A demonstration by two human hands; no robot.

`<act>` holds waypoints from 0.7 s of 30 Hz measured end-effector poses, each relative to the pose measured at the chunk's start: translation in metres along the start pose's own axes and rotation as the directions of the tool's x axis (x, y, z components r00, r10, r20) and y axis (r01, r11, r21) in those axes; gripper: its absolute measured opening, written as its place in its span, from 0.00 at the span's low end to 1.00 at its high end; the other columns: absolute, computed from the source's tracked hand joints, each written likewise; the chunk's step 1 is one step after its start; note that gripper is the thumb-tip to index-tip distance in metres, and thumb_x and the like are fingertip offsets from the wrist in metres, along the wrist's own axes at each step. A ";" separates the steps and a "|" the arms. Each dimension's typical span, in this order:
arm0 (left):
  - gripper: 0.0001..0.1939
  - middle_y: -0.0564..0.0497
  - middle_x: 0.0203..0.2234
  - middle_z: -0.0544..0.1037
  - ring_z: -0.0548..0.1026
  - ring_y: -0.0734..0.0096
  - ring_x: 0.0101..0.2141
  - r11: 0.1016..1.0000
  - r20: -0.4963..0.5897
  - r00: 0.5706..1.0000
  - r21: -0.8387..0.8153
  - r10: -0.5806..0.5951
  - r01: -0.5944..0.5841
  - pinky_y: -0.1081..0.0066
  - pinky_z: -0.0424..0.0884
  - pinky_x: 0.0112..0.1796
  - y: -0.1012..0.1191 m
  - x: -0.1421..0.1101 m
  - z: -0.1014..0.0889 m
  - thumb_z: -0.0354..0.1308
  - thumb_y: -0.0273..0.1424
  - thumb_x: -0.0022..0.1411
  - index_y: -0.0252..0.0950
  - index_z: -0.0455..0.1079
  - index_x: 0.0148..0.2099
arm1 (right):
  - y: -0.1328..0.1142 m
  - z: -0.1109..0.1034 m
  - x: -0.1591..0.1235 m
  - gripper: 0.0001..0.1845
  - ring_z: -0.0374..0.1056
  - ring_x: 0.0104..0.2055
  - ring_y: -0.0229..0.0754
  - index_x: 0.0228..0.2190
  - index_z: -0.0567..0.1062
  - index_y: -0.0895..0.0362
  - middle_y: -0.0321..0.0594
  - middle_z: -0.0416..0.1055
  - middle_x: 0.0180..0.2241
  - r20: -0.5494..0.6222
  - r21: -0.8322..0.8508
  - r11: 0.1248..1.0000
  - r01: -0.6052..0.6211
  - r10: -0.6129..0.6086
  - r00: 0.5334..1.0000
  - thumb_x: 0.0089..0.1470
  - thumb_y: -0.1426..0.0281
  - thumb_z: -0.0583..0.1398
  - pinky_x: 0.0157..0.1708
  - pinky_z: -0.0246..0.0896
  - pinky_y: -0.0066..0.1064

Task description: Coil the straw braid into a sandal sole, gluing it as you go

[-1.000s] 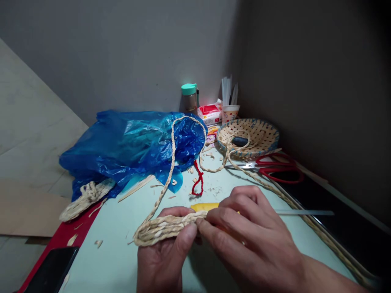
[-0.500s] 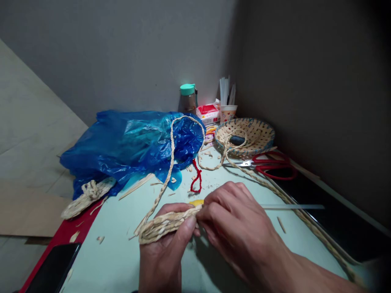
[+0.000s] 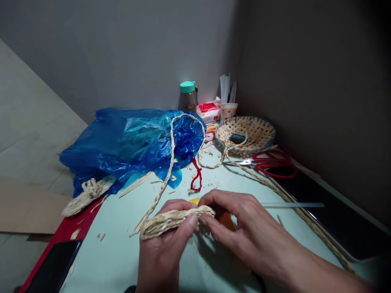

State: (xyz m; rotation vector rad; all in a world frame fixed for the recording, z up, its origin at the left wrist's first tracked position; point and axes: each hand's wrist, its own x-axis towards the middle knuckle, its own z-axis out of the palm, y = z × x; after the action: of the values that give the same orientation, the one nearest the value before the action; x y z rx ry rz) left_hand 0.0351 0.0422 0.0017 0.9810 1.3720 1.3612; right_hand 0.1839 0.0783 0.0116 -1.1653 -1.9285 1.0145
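1. The coil [image 3: 168, 221], several rows of pale braid lying side by side, is held above the near part of the table [image 3: 113, 252], between the two hands.
2. Left hand [image 3: 168, 248]: closed around the coil from below, thumb pressed on its near side.
3. Right hand [image 3: 250, 224]: narrow, fingertips bent in on the coil's right end. Whether they also pinch a strand or a tool, I cannot tell.
4. Done, as I judge it: the rows are packed together into a long, narrow shape. How firmly they are joined cannot be made out.
5. Left, as I judge it: a long loose braid [image 3: 172, 150] lies outside the coil. It leaves the coil's left end, crosses the bag [image 3: 122, 138], loops at the basket [image 3: 262, 132] and runs along the right side. A few short ends stick out, untrimmed, at the coil's left end.
6. Just beyond the hands are a yellow thing [image 3: 194, 201], mostly hidden, and the red cord [image 3: 200, 181].
7. The scissors [image 3: 248, 161] lie in front of the basket, apart from both hands.
8. A pale woven piece [image 3: 88, 197] rests against the bag, well apart from the coil.
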 end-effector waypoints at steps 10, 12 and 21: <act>0.21 0.55 0.28 0.78 0.78 0.75 0.28 0.917 0.039 0.970 -0.319 -0.240 0.240 0.78 0.73 0.32 -0.002 0.006 0.000 0.76 0.30 0.44 0.36 0.74 0.41 | 0.000 0.004 0.000 0.06 0.60 0.24 0.35 0.27 0.71 0.54 0.30 0.68 0.23 0.082 0.106 0.982 -0.158 0.150 0.985 0.56 0.74 0.57 0.24 0.54 0.26; 0.20 0.53 0.29 0.79 0.79 0.73 0.29 0.911 0.066 0.964 -0.316 -0.259 0.266 0.77 0.74 0.33 -0.003 0.005 -0.001 0.76 0.30 0.45 0.35 0.74 0.40 | -0.002 0.002 0.001 0.07 0.59 0.24 0.35 0.26 0.70 0.54 0.29 0.66 0.22 0.099 0.080 0.984 -0.161 0.153 0.983 0.56 0.74 0.57 0.25 0.53 0.27; 0.24 0.51 0.29 0.81 0.82 0.63 0.32 0.861 0.068 0.940 -0.385 -0.333 0.333 0.66 0.76 0.39 0.011 0.006 -0.002 0.74 0.28 0.46 0.37 0.69 0.45 | 0.011 -0.003 0.002 0.16 0.63 0.31 0.35 0.49 0.68 0.50 0.30 0.68 0.32 0.184 0.407 0.908 -0.094 0.019 0.983 0.60 0.66 0.62 0.30 0.58 0.26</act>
State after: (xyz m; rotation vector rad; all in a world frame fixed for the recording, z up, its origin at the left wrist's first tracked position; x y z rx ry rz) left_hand 0.0309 0.0483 0.0119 0.4490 1.1427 1.2986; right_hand 0.1897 0.0841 0.0037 -0.9141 -1.6954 1.5166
